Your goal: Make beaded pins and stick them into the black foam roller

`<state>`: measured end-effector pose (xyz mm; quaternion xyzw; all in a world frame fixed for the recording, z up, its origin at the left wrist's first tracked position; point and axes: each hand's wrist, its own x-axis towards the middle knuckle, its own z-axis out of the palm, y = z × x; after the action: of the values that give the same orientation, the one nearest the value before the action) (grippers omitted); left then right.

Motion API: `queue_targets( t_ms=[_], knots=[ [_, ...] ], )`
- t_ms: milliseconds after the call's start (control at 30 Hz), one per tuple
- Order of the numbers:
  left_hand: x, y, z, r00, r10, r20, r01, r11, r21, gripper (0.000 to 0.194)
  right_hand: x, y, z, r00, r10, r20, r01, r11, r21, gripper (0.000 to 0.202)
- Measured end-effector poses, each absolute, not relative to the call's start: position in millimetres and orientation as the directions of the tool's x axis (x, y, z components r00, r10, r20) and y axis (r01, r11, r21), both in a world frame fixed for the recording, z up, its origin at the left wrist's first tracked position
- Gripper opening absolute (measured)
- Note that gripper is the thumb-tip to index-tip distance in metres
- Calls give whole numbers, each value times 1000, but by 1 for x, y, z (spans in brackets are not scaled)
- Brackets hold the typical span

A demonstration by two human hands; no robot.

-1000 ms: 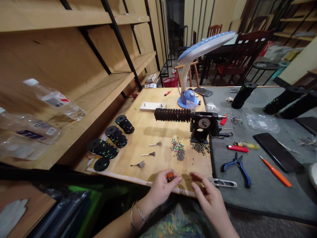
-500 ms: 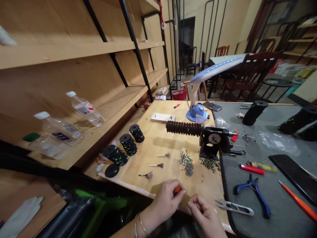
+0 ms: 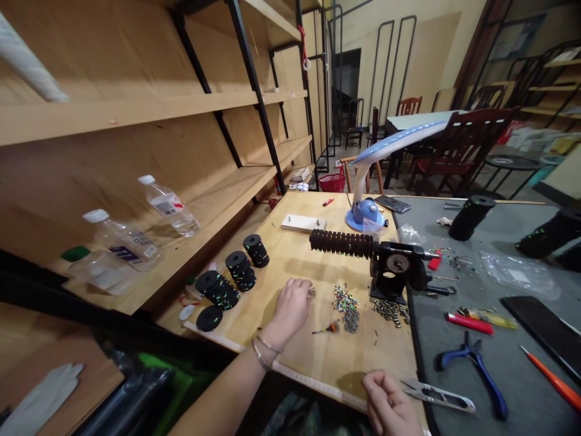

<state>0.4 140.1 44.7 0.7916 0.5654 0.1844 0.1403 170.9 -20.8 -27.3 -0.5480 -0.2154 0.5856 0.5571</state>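
My left hand [image 3: 293, 306] reaches onto the wooden table, its fingers curled down over a small stem with a grey, feathery tip [image 3: 312, 292]; its fingertips are partly hidden. Just right of it lies a dark stem with an orange and black tufted end [image 3: 325, 328]. Close to the table's front edge, my right hand [image 3: 388, 402] is closed, thumb against forefinger; anything held there is too small to make out. Beside it are silver thread snips [image 3: 440, 395]. Beyond the hands are a pile of multicoloured beads [image 3: 345, 299], grey pellets [image 3: 351, 321] and small metal pieces [image 3: 390, 311].
Black foam spools [image 3: 240, 270] stand at left. A black clamp device [image 3: 393, 269] carries a ribbed black roll [image 3: 340, 243], with a blue lamp [image 3: 365, 215] behind. On the grey mat [image 3: 454, 345] lie blue pliers [image 3: 476, 369], a red lighter [image 3: 469, 323] and an orange-handled tool [image 3: 554, 375].
My left hand has moved forward over the grey-tipped stems, hiding most of them. The orange piece it held now lies on the table. My right hand has shifted slightly down and right.
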Motion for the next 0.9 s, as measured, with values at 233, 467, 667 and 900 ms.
queue_targets(
  t_ms=[233,467,667,900],
  knots=[
    [-4,166,24,260,961,92,828,-271,492,25,175,-25,-34,216,901,-376,-398,-270,-877,55],
    [-11,160,30,234,962,141,689,-266,674,22,172,-25,-33,221,892,-395,-447,-267,-854,55],
    [-2,135,42,293,953,74,494,-217,842,10,174,-24,-26,240,886,-396,-453,-259,-853,55],
    [26,65,37,454,824,-340,51,358,933,33,176,-25,-15,270,890,-367,-387,-248,-888,52]
  ],
)
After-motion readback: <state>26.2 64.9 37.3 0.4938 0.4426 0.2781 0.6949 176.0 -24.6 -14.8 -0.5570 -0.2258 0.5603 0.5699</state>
